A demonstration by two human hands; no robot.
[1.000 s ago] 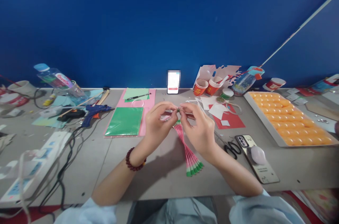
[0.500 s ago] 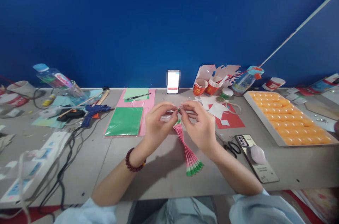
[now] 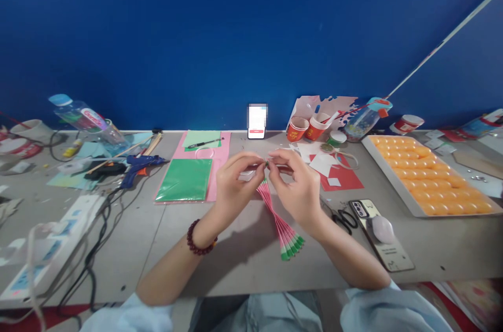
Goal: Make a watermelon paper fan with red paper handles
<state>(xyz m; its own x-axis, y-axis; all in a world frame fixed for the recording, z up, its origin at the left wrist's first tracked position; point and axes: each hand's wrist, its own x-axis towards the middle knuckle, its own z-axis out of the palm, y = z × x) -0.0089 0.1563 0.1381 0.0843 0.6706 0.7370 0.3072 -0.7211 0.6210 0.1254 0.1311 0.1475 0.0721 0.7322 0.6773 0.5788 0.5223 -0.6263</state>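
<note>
A pleated pink paper fan strip (image 3: 280, 220) with white and green edging lies across the grey table in front of me. Its far end is raised between my hands. My left hand (image 3: 234, 186) pinches that end from the left, fingers closed. My right hand (image 3: 295, 185) pinches it from the right, thumb and fingertips meeting the left hand's fingertips above the strip. The near end of the fan rests spread on the table. A dark bead bracelet (image 3: 195, 240) sits on my left wrist.
Green and pink paper sheets (image 3: 187, 179) with a pen lie to the left; a blue glue gun (image 3: 138, 165) and cables beyond. Scissors (image 3: 345, 219) and a phone (image 3: 380, 235) lie right, by a tray of orange balls (image 3: 428, 175). Red cups (image 3: 307, 128) and red paper at the back.
Both hands stay pinched on the fan's far end; the fingertips shifted slightly. The near end of the fan moved a little to the right.
</note>
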